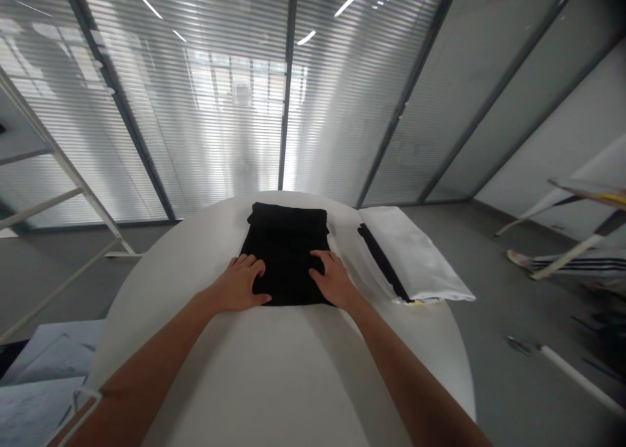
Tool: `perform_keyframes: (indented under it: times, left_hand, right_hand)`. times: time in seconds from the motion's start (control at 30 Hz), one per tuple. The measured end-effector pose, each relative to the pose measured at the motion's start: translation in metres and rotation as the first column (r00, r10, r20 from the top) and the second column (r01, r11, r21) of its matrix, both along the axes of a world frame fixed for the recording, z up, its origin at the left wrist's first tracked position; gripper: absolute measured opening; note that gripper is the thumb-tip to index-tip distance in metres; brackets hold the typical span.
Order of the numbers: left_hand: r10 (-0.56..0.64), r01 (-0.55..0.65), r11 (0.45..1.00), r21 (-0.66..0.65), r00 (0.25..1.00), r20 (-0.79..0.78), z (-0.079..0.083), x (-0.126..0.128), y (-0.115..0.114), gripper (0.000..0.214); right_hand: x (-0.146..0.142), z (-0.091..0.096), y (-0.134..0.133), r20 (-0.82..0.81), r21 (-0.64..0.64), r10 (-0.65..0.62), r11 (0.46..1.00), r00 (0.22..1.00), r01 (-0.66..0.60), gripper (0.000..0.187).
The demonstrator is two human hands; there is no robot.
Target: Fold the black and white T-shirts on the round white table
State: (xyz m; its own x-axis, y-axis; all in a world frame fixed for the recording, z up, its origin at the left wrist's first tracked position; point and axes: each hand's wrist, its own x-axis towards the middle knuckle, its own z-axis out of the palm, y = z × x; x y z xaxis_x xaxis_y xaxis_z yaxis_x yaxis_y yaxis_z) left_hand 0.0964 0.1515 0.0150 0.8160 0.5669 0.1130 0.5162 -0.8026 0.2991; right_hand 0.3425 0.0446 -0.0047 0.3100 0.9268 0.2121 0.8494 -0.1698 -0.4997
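A black folded piece of clothing [288, 264] lies flat on the white round table [274, 369], its far end bunched into a thicker fold. My left hand [239, 283] rests on its left edge, the thumb stretched apart from the lightly bent fingers. On the right edge lies my right hand [332, 277], fingers bent over the fabric and a gap between thumb and forefinger. Neither hand is closed around the cloth. To the right, a white folded cloth or bag [415, 258] overlaps a black strip of fabric [384, 261] and hangs past the table's edge.
Glass panels with blinds [235, 121] stand behind the table. A white metal frame [73, 167] is at left, above papers [53, 356] low in the corner. On the right are another table [591, 189], a person's striped trouser leg [581, 264] and a white pole [581, 378].
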Motion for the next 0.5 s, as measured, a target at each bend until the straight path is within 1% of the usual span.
perform_keyframes:
  times: [0.1,0.17,0.23,0.37,0.5]
  left_hand:
    - [-0.037,0.036,0.999,-0.024,0.999,-0.020,0.000,-0.006,-0.001,0.029]
    - [-0.078,0.077,0.995,-0.061,0.997,-0.016,0.002,-0.007,0.002,0.015]
    - [-0.107,0.105,0.989,-0.101,0.994,-0.013,0.006,-0.008,0.003,0.006]
    - [-0.119,0.114,0.982,-0.151,0.993,-0.022,0.018,-0.013,0.003,0.015]
    - [-0.144,0.134,0.976,-0.170,0.989,-0.044,0.030,-0.020,0.005,0.017]
  right_hand:
    - [-0.006,-0.006,-0.014,0.161,-0.017,0.094,0.996,0.982,-0.093,0.034]
    - [-0.007,-0.007,-0.017,0.254,-0.023,0.118,0.993,0.960,-0.116,0.033]
    - [-0.006,-0.006,-0.016,0.297,-0.034,0.119,0.993,0.948,-0.114,0.033]
    - [-0.001,-0.003,-0.012,0.309,-0.057,0.131,0.991,0.942,-0.119,0.031]
    - [0.001,-0.002,-0.011,0.302,-0.061,0.125,0.992,0.945,-0.111,0.031]
